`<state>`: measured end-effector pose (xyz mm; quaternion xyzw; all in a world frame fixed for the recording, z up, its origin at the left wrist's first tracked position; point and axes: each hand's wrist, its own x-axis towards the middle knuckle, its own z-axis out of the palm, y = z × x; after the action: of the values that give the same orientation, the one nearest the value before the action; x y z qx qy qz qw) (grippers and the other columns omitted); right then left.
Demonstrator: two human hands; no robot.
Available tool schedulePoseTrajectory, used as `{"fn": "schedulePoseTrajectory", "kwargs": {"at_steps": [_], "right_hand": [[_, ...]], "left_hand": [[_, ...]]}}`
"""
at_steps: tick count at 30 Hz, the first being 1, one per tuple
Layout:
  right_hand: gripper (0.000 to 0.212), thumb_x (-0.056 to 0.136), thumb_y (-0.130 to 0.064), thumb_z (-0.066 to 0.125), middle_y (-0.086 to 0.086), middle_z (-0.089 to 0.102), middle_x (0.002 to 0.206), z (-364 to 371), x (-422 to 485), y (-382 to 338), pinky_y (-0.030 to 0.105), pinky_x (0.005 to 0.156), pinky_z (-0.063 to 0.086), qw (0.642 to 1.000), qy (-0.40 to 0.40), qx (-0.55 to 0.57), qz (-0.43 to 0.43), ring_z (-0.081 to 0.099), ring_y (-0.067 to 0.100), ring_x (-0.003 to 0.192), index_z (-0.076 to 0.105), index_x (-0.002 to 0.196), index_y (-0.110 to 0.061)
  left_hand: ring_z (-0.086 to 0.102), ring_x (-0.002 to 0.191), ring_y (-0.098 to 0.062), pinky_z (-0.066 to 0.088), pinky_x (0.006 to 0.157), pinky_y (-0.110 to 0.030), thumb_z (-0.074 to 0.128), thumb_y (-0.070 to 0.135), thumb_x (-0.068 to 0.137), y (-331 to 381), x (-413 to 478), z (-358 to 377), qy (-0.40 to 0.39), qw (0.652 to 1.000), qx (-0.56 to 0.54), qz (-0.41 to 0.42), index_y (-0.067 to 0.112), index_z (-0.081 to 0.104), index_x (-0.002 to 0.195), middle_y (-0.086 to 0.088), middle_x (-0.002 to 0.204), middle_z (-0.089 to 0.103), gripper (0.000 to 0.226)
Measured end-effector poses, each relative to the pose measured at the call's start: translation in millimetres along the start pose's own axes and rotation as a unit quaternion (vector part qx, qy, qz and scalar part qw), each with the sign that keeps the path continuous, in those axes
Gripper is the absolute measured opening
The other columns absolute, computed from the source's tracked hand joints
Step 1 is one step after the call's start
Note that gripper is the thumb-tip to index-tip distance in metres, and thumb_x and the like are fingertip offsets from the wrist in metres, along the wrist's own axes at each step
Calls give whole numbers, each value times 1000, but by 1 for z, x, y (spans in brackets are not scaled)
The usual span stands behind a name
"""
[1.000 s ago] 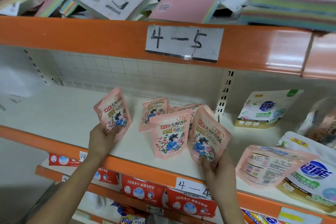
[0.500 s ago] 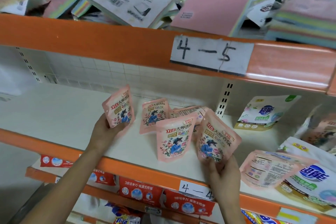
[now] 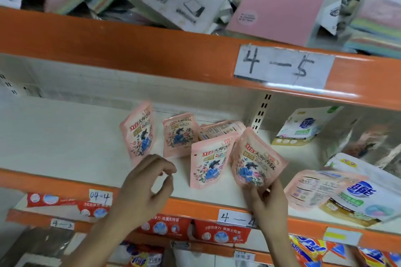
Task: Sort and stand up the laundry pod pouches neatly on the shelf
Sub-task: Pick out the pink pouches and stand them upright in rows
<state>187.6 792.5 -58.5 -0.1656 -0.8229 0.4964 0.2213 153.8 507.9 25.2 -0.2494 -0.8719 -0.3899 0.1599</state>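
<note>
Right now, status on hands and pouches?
Left hand empty. Right hand grips tilted pouch, shelf front. Three pink pouches standing; flat pouch behind.

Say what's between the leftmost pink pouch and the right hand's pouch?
Head view: two upright pouches, a back pouch and a front pouch, with a fallen pouch behind them.

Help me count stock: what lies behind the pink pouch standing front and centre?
Behind the standing pouch one pink pouch lies sideways, printed back showing. Its lower edge is covered; whether more lie beneath cannot be seen.
</note>
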Motion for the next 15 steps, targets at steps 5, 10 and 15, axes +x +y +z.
{"fn": "schedulePoseTrajectory", "kwargs": {"at_steps": [5, 10, 15], "right_hand": [[41, 84, -14, 69, -14, 65, 109, -6, -16, -2, 20, 77, 51, 1000, -15, 2, 8, 63, -1, 96, 51, 120, -21], [44, 85, -11, 67, -16, 59, 115, -10, -30, 1, 20, 86, 48, 1000, -19, 3, 6, 58, 4, 106, 47, 124, -19], [54, 84, -17, 70, -17, 49, 115, -10, -48, -4, 7, 69, 45, 1000, -15, 6, 26, 53, -5, 97, 41, 129, -21]], "left_hand": [[61, 92, -10, 39, 72, -5, 52, 9, 90, -25, 52, 46, -37, 996, -37, -76, 9, 64, 98, 4, 98, 66, 15], [59, 105, -21, 42, 76, -25, 60, 16, 90, -45, 93, 72, -38, 983, 56, -170, 13, 63, 108, -2, 118, 62, 19], [61, 85, -26, 48, 68, -34, 54, 30, 86, -62, 116, 82, -100, 962, 92, -236, 12, 58, 74, -8, 93, 65, 22]]}}
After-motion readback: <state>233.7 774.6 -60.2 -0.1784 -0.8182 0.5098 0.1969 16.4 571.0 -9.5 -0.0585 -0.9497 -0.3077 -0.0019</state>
